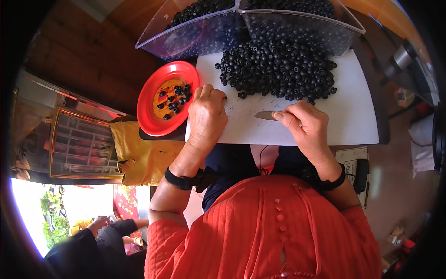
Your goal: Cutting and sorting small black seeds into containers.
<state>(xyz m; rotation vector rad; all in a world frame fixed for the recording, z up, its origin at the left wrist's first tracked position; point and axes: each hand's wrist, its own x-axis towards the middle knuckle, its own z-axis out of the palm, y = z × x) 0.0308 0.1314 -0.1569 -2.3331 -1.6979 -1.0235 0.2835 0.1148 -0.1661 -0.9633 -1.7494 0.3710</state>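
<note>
My right hand [306, 123] is closed round the handle of a small knife [265, 115], its short blade pointing left over the white board [353, 121]. At the board's left side my left hand [207, 114] is closed, with a bit of a small black round piece showing at its fingertips. Beyond both hands lies a heap of small black round pieces [278, 69], some with a ring-shaped dimple; they look like plastic or rubber parts. Left of my left hand stands a red plate [145, 104] with several of these pieces on its orange middle.
Two clear plastic bins [297, 23] filled with the same black pieces stand at the far edge of the board. A yellow sheet or bag [134, 151] hangs below the plate. At the lower left another person in dark clothes [88, 251] sits close by.
</note>
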